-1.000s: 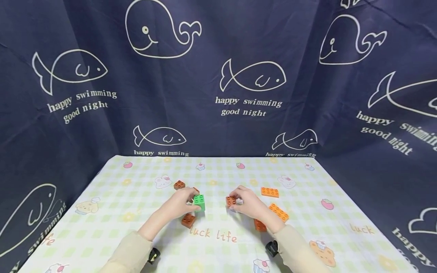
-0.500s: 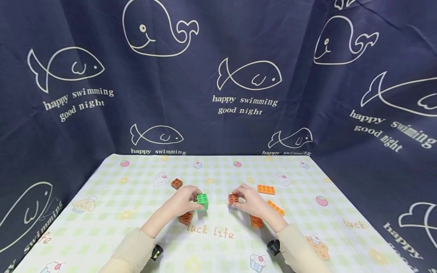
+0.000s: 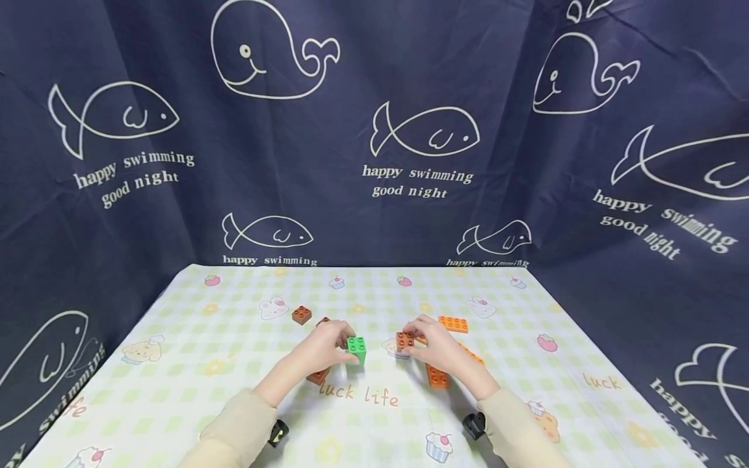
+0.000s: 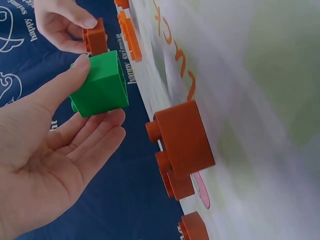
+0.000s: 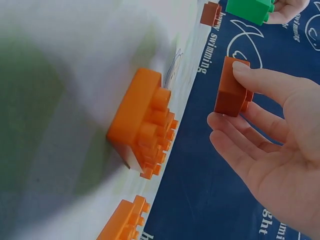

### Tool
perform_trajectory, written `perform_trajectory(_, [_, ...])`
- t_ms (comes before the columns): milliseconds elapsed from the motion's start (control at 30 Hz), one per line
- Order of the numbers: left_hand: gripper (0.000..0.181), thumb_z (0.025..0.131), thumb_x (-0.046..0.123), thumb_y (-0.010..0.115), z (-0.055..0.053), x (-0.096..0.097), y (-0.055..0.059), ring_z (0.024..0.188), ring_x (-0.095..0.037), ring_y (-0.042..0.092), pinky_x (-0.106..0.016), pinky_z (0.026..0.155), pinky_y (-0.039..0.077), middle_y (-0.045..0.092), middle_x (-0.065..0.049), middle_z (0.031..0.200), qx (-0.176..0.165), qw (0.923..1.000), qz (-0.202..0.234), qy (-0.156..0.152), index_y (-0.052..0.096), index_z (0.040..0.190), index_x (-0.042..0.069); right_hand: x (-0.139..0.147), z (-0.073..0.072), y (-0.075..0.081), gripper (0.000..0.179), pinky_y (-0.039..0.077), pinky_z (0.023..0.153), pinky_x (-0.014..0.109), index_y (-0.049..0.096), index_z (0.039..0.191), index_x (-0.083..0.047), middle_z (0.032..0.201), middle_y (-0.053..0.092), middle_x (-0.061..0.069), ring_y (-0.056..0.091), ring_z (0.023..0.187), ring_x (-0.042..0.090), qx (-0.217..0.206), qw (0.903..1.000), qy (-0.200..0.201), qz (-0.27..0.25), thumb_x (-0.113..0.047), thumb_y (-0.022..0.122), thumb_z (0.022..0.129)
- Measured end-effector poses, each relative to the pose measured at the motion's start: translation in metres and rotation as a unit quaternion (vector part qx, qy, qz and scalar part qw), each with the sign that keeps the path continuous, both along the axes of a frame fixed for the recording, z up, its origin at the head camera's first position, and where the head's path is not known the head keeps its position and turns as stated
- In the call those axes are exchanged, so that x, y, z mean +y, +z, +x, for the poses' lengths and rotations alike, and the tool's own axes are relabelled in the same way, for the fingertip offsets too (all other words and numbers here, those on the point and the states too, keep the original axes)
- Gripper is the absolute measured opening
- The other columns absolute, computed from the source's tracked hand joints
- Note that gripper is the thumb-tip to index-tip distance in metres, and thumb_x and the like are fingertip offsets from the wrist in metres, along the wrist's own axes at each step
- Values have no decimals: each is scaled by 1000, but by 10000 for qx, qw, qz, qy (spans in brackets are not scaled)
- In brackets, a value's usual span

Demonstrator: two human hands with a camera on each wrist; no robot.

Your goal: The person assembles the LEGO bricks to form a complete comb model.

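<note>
My left hand (image 3: 329, 343) pinches a green two-by-two toy building brick (image 3: 356, 350) between thumb and fingers, studs up. In the left wrist view, the green brick (image 4: 102, 86) is clear of the tabletop, its hollow underside partly showing. My right hand (image 3: 435, 346) pinches a reddish-brown two-by-two building brick (image 3: 404, 341), also studs up. The right wrist view shows that brown brick (image 5: 231, 90) off the table, with the thumb on one side. The two held bricks face each other across a small gap, at about the same height.
Left of centre lie a brown brick (image 3: 301, 314), another (image 3: 323, 321) partly behind my left hand, and a third (image 3: 318, 376) under that forearm. Around my right forearm are orange bricks (image 3: 454, 323), (image 3: 471, 353) and a red-orange brick (image 3: 437, 376). A dark blue curtain (image 3: 328, 195) hangs behind the table.
My left hand has moved right with the green brick. My right hand has shifted slightly right with the brown brick, and the gap between them is a little narrower. The head view has turned slightly.
</note>
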State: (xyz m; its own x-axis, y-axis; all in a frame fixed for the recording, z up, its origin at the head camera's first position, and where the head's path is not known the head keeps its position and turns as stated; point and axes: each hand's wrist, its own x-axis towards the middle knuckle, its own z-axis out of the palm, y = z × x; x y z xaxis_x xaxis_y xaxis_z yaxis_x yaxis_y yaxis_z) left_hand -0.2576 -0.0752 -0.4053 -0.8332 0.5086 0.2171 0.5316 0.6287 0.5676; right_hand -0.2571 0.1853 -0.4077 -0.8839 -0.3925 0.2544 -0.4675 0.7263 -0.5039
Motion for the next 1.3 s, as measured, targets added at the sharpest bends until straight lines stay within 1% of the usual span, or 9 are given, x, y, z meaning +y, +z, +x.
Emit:
perform_trajectory(67, [35, 72, 21, 81, 1, 2, -1, 78, -20, 60, -25, 67, 50, 61, -1, 82, -82, 10000, 49, 12, 62, 96, 6, 0, 1, 0, 30, 52, 85, 39, 64, 107, -6, 100, 59, 1, 60, 94, 18, -31, 10000, -42, -19, -14, 74, 80])
perform_trajectory(200, [32, 72, 21, 81, 0, 7, -2, 79, -20, 59, -25, 67, 48, 59, -1, 82, -179, 9998, 82, 67, 60, 93, 8, 1, 2, 2, 31, 52, 86, 40, 64, 107, -5, 102, 60, 3, 60, 94, 19, -11, 10000, -46, -56, -14, 74, 79])
perform_trajectory(433, [33, 71, 26, 82, 1, 13, -2, 78, -11, 56, -25, 67, 48, 59, 3, 84, -345, 9992, -49, 196, 60, 92, 12, 3, 5, 2, 33, 52, 85, 39, 64, 109, -6, 102, 59, 2, 59, 94, 18, 20, 10000, -45, -6, -14, 74, 79])
perform_trajectory(667, [32, 71, 23, 81, 1, 21, -5, 76, -11, 56, -22, 67, 48, 59, 3, 82, -303, 9995, 23, -8, 60, 91, 10, 6, 4, 1, 30, 52, 86, 41, 65, 108, -6, 100, 59, 2, 60, 94, 21, 32, 9999, 17, -107, -12, 74, 79])
perform_trajectory(833, [32, 71, 22, 81, 2, 26, -6, 76, -11, 56, -21, 67, 49, 58, 3, 82, -402, 9992, 10, -13, 60, 91, 9, 7, 3, 2, 29, 52, 85, 42, 65, 106, -6, 99, 59, 3, 61, 93, 22, 91, 9999, 79, -89, -13, 74, 80])
perform_trajectory(967, [33, 70, 22, 82, 3, 30, -7, 75, -11, 56, -20, 67, 49, 59, 3, 81, -347, 9994, -65, -25, 60, 91, 9, 6, 3, 3, 30, 52, 84, 41, 65, 106, -6, 99, 60, 3, 61, 93, 22, 110, 9999, 56, -98, -16, 74, 80])
perform_trajectory(1033, [34, 69, 22, 82, 3, 32, -9, 75, -11, 56, -20, 67, 49, 59, 3, 80, -305, 9995, -100, -21, 60, 91, 9, 5, 3, 3, 30, 52, 85, 41, 65, 106, -6, 99, 60, 3, 61, 93, 22, 110, 9999, 47, -113, -17, 74, 80])
perform_trajectory(1200, [35, 69, 22, 82, 3, 36, -15, 76, -13, 56, -19, 68, 49, 57, 4, 81, -336, 9994, -82, -53, 60, 92, 8, 4, 4, 4, 30, 52, 85, 42, 65, 106, -6, 97, 59, 3, 61, 93, 22, 103, 9998, 10, -152, -17, 74, 80])
perform_trajectory(1300, [35, 70, 22, 82, 3, 38, -18, 75, -11, 56, -19, 68, 49, 57, 3, 82, -342, 9994, -84, -67, 60, 94, 8, 3, 5, 5, 30, 52, 85, 43, 65, 106, -6, 97, 59, 2, 61, 93, 23, 91, 9998, -7, -164, -17, 75, 80])
